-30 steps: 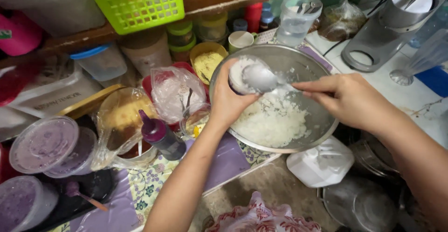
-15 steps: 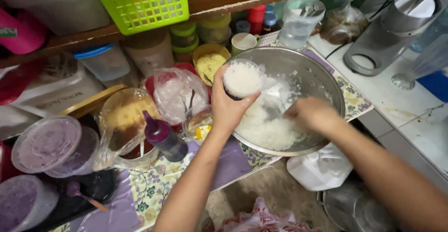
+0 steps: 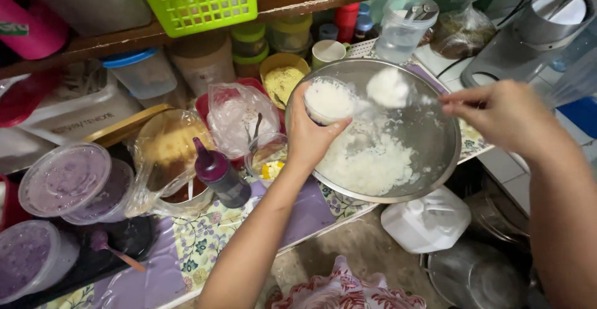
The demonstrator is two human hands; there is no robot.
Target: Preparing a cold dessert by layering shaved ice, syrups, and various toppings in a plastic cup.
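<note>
Two purple-filled tubs (image 3: 62, 181) sit at lower left, a dark squeeze bottle (image 3: 217, 173) mid-frame, then the left hand (image 3: 311, 138), fingers wrapped round a small cup (image 3: 328, 101) of shaved ice over the metal bowl (image 3: 435, 160), and the right hand (image 3: 504, 116) pinching a heaped spoon (image 3: 388, 88) at upper right.

- A small clear cup (image 3: 328, 101) is held upright over the bowl's left rim, filled to the brim with white shaved ice.
- A spoon (image 3: 398, 91) is held level above the bowl, heaped with a rounded white mound, just right of the cup.
- A wide steel bowl (image 3: 438, 153) is set on the counter, a loose white heap spread across its bottom.
</note>
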